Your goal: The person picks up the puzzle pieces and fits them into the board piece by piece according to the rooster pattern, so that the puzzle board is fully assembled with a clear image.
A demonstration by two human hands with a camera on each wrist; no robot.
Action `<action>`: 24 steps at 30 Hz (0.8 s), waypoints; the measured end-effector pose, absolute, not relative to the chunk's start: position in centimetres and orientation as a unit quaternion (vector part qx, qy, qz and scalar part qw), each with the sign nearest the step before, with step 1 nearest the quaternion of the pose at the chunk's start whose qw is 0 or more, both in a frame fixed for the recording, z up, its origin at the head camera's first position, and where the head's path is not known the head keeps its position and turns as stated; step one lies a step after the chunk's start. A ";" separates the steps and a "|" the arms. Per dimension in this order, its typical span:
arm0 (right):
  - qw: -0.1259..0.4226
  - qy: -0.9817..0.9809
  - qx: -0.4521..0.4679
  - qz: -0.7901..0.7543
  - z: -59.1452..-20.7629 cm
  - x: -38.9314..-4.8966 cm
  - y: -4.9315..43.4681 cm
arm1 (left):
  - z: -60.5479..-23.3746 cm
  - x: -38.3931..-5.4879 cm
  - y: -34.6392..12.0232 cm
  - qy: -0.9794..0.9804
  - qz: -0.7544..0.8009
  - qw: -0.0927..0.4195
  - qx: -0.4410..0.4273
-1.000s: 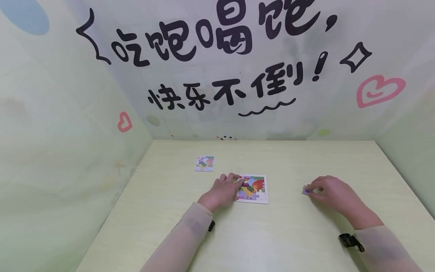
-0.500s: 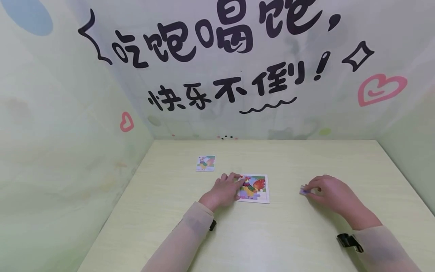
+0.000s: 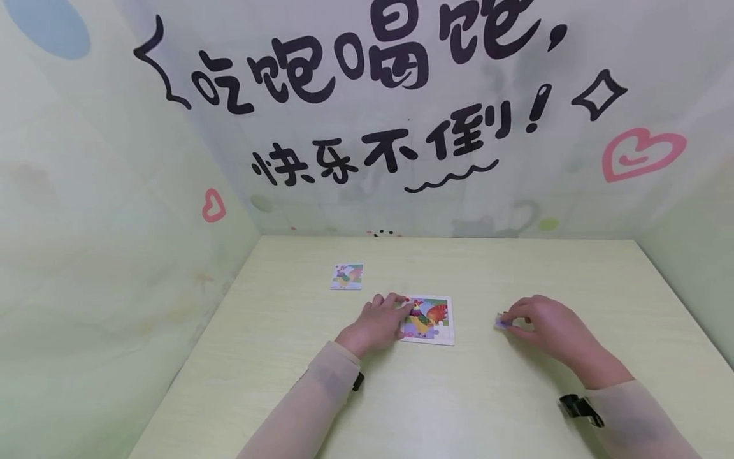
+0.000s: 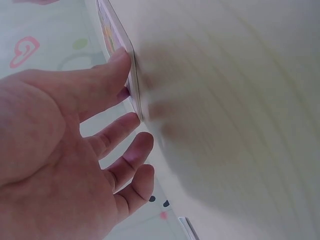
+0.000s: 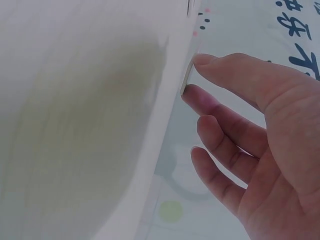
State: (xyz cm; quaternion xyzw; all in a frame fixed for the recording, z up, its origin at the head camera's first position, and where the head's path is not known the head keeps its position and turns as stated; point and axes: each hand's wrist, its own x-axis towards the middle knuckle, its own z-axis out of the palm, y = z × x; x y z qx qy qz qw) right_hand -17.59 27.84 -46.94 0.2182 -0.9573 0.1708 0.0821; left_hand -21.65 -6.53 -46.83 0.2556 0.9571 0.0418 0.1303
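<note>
A framed jigsaw puzzle (image 3: 451, 322) with a rooster picture lies flat near the middle of the table; pale backing shows at its lower right corner. My left hand (image 3: 375, 325) rests at the puzzle's left side, fingers spread, thumb touching the edge and index finger lying over the picture. In the left wrist view the other fingers are loosely bent beside the frame. To the right, my right hand (image 3: 553, 328) pinches a small purplish puzzle piece (image 3: 501, 322) between thumb and index finger, just above the table. The right wrist view shows this piece edge-on (image 5: 187, 77).
Behind and left of the puzzle lies a small square card (image 3: 346, 276) with a paler rooster picture. A printed cloth wall (image 3: 321, 210) rises at the table's back edge, and more cloth walls stand on both sides.
My right hand has moved a little left toward the puzzle with the piece pinched in it. The left hand and the framed puzzle have stayed in place.
</note>
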 end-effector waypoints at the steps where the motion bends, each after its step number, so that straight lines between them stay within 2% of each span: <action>1: 0.084 -0.957 0.219 0.170 -47.0 -17.5 27.6 | -46.9 -21.6 -6.5 0.957 0.041 0.129 0.256; 24: 0.095 -0.948 0.250 0.171 -47.9 -17.3 23.5 | -47.6 -21.4 -6.5 0.958 0.037 0.116 0.259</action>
